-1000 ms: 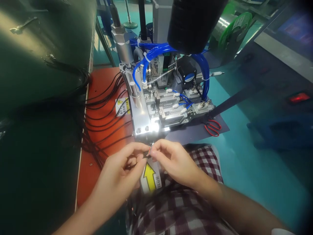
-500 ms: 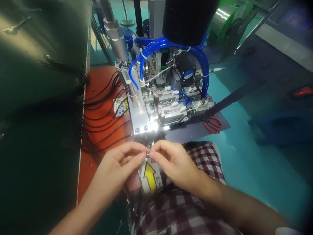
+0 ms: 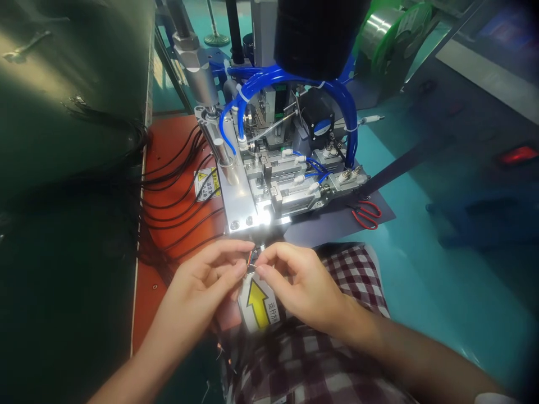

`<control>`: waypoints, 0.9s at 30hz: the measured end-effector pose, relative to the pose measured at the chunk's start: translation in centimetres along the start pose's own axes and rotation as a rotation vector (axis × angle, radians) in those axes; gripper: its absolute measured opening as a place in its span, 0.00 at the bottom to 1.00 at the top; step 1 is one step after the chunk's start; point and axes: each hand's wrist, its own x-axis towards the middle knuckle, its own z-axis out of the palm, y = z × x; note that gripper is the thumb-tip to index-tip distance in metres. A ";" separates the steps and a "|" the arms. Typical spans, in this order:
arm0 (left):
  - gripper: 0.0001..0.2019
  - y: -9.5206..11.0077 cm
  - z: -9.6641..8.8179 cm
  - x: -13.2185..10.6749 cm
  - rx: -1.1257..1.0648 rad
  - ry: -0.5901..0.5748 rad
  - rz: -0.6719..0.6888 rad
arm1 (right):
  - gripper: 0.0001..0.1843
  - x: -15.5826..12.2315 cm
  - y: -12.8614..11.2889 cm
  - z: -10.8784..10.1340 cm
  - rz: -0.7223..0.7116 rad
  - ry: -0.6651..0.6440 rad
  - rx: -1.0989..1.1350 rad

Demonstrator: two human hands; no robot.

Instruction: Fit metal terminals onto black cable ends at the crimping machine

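Between my two hands are thin coloured wires (image 3: 250, 258), with red and dark strands and a pale one showing. My left hand (image 3: 210, 273) pinches them between thumb and fingertips, its index finger stretched out above the wires. The thumb and index finger of my right hand (image 3: 297, 278) close on the end of a pale strand. Both hands hover over a white label with a yellow arrow (image 3: 257, 303), just in front of the machine's brightly lit metal edge (image 3: 264, 217). Most of the wires' length is hidden by my left fingers.
A metal machine (image 3: 286, 185) with blue air tubes (image 3: 295, 73) stands ahead. Black cables (image 3: 181, 191) cross the orange base plate (image 3: 177, 132) at left. Red-handled pliers (image 3: 368, 214) lie to the right. A green wire spool (image 3: 391, 33) is farther back.
My left fingertips have drawn slightly left and the index finger has lifted, so more of the coloured wires shows. My right hand has barely moved.
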 end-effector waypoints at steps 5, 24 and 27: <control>0.12 0.4 0.1 -0.1 0.076 0.099 0.104 | 0.05 -0.3 -0.3 0.0 -0.069 0.059 -0.081; 0.05 0.0 1.0 -1.0 0.410 0.236 0.340 | 0.05 0.9 -0.1 -1.1 0.276 0.001 0.256; 0.05 -0.4 1.1 -1.1 0.495 0.228 0.436 | 0.05 0.8 -0.3 -1.5 0.190 0.026 0.196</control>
